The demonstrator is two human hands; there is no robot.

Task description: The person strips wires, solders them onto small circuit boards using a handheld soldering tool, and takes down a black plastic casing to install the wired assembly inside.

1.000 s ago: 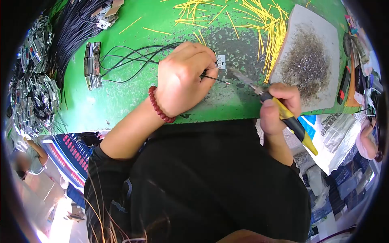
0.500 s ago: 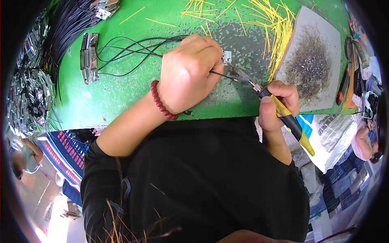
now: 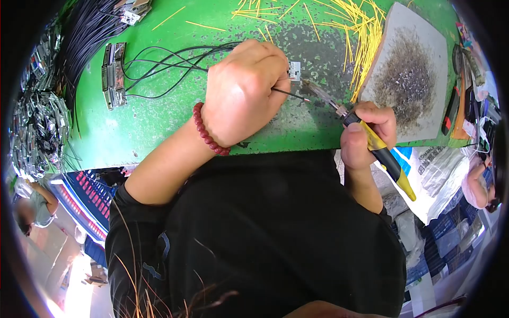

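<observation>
Over the green table (image 3: 154,119), left of the soldering iron (image 3: 389,163), the black wire (image 3: 289,94) is held; it is probably light and springy, best pinched near its end. The iron, likely light and stiff with a hot tip, is best gripped by its handle. The left hand's (image 3: 246,95) fingers are curled together on the wire, fingertips hidden; the handle is clamped between the right hand's (image 3: 369,132) thumb and fingers.

A soldering iron (image 3: 377,144), bundled wires (image 3: 86,42) and scuffed bench (image 3: 151,123) suggest a workshop.
</observation>
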